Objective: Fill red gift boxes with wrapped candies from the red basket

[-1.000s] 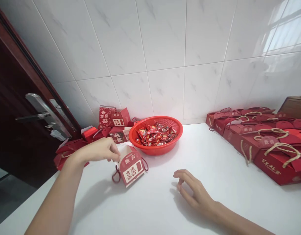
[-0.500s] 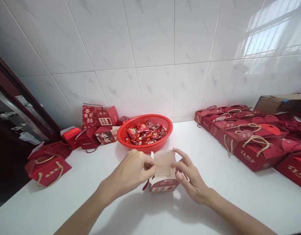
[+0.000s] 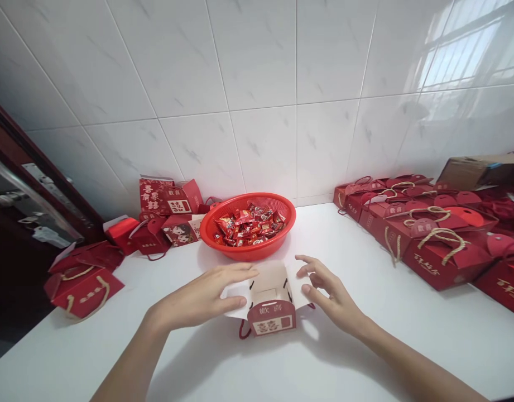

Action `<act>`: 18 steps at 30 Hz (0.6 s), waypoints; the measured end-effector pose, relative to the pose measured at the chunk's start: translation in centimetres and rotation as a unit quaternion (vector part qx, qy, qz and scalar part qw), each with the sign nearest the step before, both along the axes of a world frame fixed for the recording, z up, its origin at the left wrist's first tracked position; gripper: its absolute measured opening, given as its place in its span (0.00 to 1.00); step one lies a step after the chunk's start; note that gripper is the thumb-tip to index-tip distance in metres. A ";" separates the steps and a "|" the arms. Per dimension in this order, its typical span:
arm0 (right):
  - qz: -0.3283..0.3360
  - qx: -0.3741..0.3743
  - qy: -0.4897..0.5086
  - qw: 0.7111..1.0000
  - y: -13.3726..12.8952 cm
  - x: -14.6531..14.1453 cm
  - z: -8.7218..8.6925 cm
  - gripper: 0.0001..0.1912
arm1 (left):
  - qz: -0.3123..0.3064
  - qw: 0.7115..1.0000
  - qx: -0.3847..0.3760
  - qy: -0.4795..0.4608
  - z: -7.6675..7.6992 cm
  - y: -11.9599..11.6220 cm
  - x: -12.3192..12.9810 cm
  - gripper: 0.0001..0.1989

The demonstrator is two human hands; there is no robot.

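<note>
Small box wide open between two hands!

And there it was, front and centre: the small gift box (image 3: 271,319) stood upright on the white table (image 3: 223,371), top open, its pale inside and floor in full view, dark cord ends showing along the inner sides. Its pale side flaps spread outward, and a red cord loop hung low at its left. The left hand (image 3: 204,296), well open, fingers stretched and thumb apart, lay over the left flap. Across from it, the right hand (image 3: 330,293) was half open, fingers loosely bent, fingertips at the right flap; neither hand had closed around the box.

Just behind, close by, sat the red basket (image 3: 248,255), a heap of wrapped sweets (image 3: 248,228) across its bottom, rim standing clear above them. It stood right between the small box and the tiled wall (image 3: 260,67)!

Out to the left, a rope-handled box (image 3: 87,293) led a huddle of red boxes (image 3: 173,206), some stacked against the wall. Over on the right, packed rows of red boxes (image 3: 441,262) filled that side, flaps and rope handles up, contents hidden, with a brown carton (image 3: 468,172) at the back.
</note>
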State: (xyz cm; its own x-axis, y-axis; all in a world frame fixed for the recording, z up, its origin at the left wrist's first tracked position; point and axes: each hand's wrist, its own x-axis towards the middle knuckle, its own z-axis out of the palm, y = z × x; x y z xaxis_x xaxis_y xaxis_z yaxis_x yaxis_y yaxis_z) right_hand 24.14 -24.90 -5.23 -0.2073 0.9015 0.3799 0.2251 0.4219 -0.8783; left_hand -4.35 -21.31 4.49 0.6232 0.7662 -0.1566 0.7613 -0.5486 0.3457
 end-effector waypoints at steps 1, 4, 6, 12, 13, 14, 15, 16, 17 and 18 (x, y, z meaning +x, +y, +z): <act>-0.002 0.001 -0.006 1.000 0.0 0.0 -0.2 0.11 | -0.002 1.000 -0.017 0.008 -0.1 0.0 0.0 0.29; -0.003 -0.011 -0.020 1.000 0.2 0.1 -0.7 0.13 | 0.007 0.999 -0.040 0.023 -0.1 -0.3 0.2 0.35; 0.003 -0.026 -0.023 0.999 0.2 0.0 -1.1 0.15 | 0.015 0.999 -0.043 0.025 -0.2 -0.4 0.3 0.39; 0.052 -0.065 -0.020 0.996 0.4 -0.2 -1.8 0.19 | 0.004 0.999 -0.043 -0.021 -1.4 0.0 0.0 0.46; 0.053 -0.066 -0.019 0.996 0.4 -0.3 -1.8 0.19 | 0.004 0.999 -0.042 -0.023 -1.6 0.1 -0.1 0.46; 0.048 -0.061 -0.022 0.997 0.4 -0.3 -1.7 0.18 | 0.006 0.999 -0.042 -0.024 -1.8 0.1 -0.2 0.46; 0.038 -0.051 -0.027 0.998 0.5 -0.3 -1.4 0.18 | 0.008 0.999 -0.042 -0.025 -1.8 0.1 -0.2 0.45; 0.026 -0.033 -0.035 0.998 0.6 -0.3 -1.1 0.17 | 0.010 0.999 -0.041 -0.027 -1.7 0.1 -0.2 0.45; 0.016 -0.009 -0.044 0.999 0.8 -0.2 -0.7 0.17 | 0.012 0.999 -0.041 -0.030 -1.4 0.0 -0.1 0.44; 0.011 0.021 -0.052 0.998 1.1 -0.1 -0.1 0.17 | 0.012 0.999 -0.040 -0.034 -0.9 -0.1 0.0 0.43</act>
